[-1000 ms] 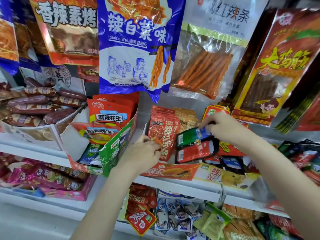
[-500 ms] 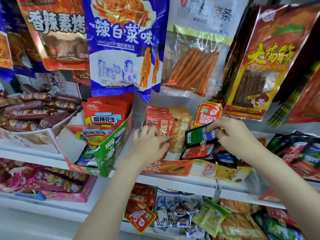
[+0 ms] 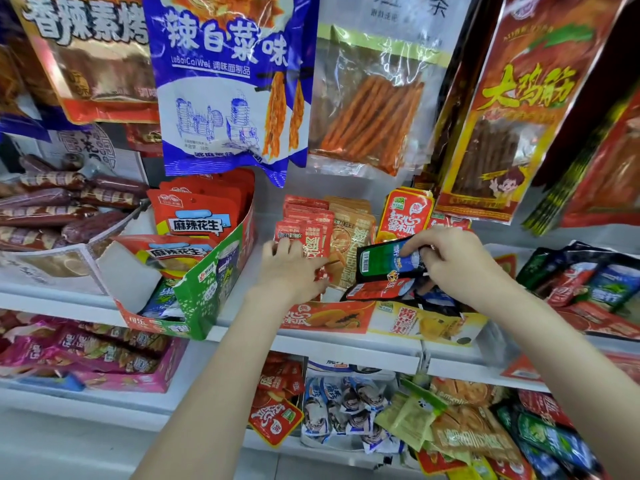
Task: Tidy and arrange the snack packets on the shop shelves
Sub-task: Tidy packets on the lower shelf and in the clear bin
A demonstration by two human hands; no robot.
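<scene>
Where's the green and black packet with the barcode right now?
In the head view, the green and black packet is right of centre on the middle shelf, pinched at its top by the right hand, just right of the tan packets.

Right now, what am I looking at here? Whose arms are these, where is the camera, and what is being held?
There is no machine: these are a person's two bare arms, filmed by a camera worn on their head, looking down at shop shelves. The right hand pinches a green and blue packet above a low display box on the white shelf. The left hand rests its fingers on a row of upright red packets. Large snack bags hang above, and loose packets fill the shelf below.
</scene>
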